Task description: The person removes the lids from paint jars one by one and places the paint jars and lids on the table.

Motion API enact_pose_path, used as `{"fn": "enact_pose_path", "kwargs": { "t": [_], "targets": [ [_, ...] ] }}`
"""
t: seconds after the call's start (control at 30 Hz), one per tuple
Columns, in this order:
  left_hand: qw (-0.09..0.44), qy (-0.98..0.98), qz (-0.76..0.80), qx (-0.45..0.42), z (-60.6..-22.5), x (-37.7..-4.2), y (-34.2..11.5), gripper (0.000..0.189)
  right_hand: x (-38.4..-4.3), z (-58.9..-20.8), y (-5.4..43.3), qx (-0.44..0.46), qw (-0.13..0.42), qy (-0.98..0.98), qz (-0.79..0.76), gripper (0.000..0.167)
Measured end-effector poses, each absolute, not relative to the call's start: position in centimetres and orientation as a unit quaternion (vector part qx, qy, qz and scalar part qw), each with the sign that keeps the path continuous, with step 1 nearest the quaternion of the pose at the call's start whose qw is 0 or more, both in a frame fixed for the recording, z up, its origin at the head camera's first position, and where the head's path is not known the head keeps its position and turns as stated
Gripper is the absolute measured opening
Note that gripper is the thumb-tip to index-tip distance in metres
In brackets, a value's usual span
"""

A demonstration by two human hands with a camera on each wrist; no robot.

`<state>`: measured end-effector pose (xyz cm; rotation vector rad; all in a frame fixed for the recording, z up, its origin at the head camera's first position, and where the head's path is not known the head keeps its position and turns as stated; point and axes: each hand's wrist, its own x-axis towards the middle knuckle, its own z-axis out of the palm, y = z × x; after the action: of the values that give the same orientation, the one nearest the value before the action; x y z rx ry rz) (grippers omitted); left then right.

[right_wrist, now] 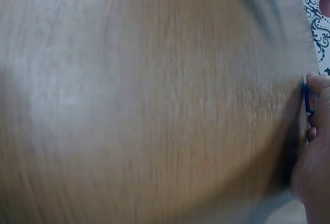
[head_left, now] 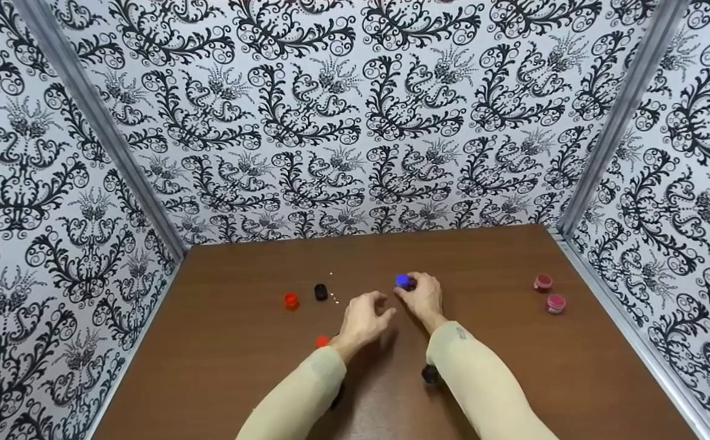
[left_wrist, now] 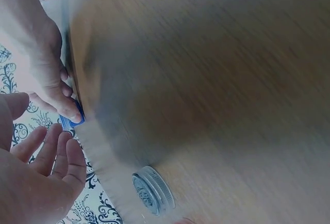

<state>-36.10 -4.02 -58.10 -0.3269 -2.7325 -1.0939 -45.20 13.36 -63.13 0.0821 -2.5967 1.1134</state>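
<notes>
My right hand (head_left: 423,296) pinches a small jar with a blue cap (head_left: 402,280) over the back middle of the table; in the left wrist view the blue cap (left_wrist: 77,116) shows at its fingertips. Much of this jar is hidden by the fingers. To its left, my left hand (head_left: 364,321) hovers with loosely bent fingers and nothing in them. In the left wrist view, its fingers (left_wrist: 51,152) are spread a little toward the other hand. A small clear jar with a dark lid (left_wrist: 153,190) stands on the table below it in that view.
An orange-red jar (head_left: 291,300), a black one (head_left: 320,292) and small white bits (head_left: 332,295) lie left of the hands. Two pinkish-red jars, one nearer (head_left: 555,304), stand at the right. A red-orange object (head_left: 322,341) and a black one (head_left: 430,374) sit beside the sleeves.
</notes>
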Motion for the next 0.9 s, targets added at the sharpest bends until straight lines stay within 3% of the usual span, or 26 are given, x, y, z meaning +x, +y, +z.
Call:
{"fn": "enact_pose_path", "kwargs": {
  "t": [0.43,0.9],
  "targets": [
    [0.075,-0.911,-0.392,-0.108,-58.6,-36.3,-4.1,0.037,-44.6,-63.5,13.8,0.039,0.157,-0.907,0.388,0.040],
    [0.094,-0.902,-0.407,-0.110,-56.9,-36.8,-4.3,0.030,-42.6,-62.2,15.2,0.065,0.142,-0.911,0.383,0.037]
  ]
}}
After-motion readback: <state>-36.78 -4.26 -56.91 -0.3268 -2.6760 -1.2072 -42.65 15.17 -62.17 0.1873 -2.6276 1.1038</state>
